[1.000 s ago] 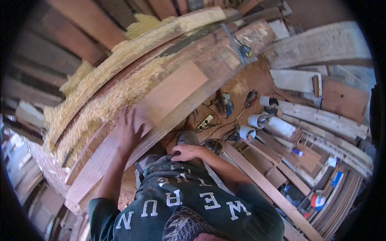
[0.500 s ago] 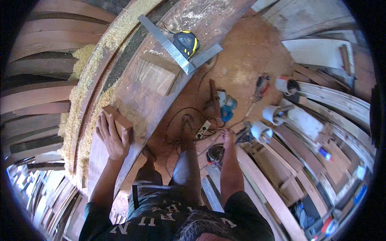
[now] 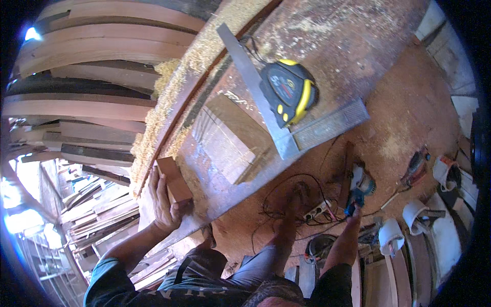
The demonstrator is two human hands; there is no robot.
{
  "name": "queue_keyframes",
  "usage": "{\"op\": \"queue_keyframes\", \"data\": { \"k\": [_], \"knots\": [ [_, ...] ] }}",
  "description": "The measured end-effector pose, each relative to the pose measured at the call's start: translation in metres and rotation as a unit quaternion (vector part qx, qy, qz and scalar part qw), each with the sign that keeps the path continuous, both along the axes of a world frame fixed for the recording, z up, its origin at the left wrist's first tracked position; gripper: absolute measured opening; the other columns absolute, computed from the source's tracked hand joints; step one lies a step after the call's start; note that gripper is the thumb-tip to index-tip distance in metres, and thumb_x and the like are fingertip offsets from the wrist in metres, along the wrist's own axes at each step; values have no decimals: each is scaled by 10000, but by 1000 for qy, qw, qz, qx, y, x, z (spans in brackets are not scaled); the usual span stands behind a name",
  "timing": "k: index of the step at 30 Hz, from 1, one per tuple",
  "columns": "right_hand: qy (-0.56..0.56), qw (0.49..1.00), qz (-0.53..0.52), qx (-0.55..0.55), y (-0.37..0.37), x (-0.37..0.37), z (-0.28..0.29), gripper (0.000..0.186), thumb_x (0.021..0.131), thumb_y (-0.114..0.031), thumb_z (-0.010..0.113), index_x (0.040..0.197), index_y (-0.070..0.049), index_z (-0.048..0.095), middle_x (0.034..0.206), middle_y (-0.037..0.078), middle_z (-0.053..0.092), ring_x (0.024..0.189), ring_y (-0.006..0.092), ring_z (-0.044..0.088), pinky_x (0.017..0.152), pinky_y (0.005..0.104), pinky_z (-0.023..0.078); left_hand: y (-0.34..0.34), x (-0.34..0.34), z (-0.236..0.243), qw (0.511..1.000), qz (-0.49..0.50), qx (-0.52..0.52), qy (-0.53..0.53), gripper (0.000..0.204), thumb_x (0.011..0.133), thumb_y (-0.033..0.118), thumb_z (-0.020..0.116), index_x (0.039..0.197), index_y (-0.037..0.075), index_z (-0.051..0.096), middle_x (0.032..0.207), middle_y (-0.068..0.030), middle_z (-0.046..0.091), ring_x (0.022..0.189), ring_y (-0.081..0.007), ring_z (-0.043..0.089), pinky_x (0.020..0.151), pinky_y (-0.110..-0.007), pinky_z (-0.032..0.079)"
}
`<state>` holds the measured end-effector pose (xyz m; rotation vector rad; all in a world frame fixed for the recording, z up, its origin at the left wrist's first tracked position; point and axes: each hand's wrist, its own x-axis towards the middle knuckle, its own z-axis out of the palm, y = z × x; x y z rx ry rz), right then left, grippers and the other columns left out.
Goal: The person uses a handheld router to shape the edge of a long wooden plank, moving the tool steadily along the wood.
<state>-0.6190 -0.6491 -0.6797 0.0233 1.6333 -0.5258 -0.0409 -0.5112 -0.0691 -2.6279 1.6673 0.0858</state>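
At the near left of the workbench (image 3: 332,71), my left hand (image 3: 164,207) holds a small reddish-brown wooden block (image 3: 175,181). The fingers lie along its left side and the thumb is at its near end. My right arm reaches down to the right, past the bench edge. Its hand (image 3: 356,211) overlaps the handle end of a blue power tool (image 3: 362,185) on the floor, and the fingers are too small to make out. Beyond the block lies a flat wooden piece (image 3: 225,140). A try square (image 3: 327,125) and a black and yellow tape measure (image 3: 289,92) sit farther up the bench.
Wood shavings (image 3: 192,66) pile along the bench's left side, beside stacked curved boards (image 3: 102,77). On the brown floor are a power strip (image 3: 318,210), cords, a red tool (image 3: 415,169) and white containers (image 3: 391,236). Loose planks (image 3: 97,210) lie at lower left.
The view has shifted, so the bench looks larger and nearer. My right hand has moved from beside the power strip to the blue tool. The left hand stays at the wooden block.
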Motion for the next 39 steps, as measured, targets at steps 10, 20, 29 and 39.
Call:
{"op": "queue_keyframes", "data": {
  "k": [10, 20, 29, 39],
  "knots": [
    [176, 982, 51, -42, -1, 79, 169, 290, 943, -404, 698, 943, -121, 638, 882, 18, 636, 769, 222, 618, 759, 390, 541, 15, 1, 7, 999, 30, -25, 22, 830, 1047, 609, 369, 1588, -18, 322, 1641, -381, 232, 1526, -569, 218, 1217, -685, 138],
    [-148, 988, 10, -51, -41, 206, 376, 190, 923, -302, 701, 913, -143, 597, 724, 8, 545, 634, 192, 552, 609, 395, 510, 3, 7, 9, 995, 82, -14, 61, 821, 959, 584, 568, 1588, 83, 399, 1684, -298, 229, 1570, -507, 172, 1213, -730, 91],
    [-132, 838, 522, -93, 70, 253, 505, 371, 821, -36, 746, 1159, -84, 598, 700, 74, 618, 515, 195, 582, 472, 367, 507, 22, 8, -1, 985, 80, -102, 117, 813, 993, 557, 550, 1638, 114, 328, 1717, -247, 180, 1593, -485, 105, 1215, -747, 73],
    [-51, 480, 872, -78, 256, 308, 625, 540, 780, -124, 754, 1285, -26, 589, 783, 62, 641, 571, 155, 600, 512, 343, 488, 314, -59, 74, 866, 317, -344, 179, 674, 935, 236, 666, 1535, 31, 437, 1618, -255, 361, 1499, -483, 323, 1238, -583, 265]
  ]
}}
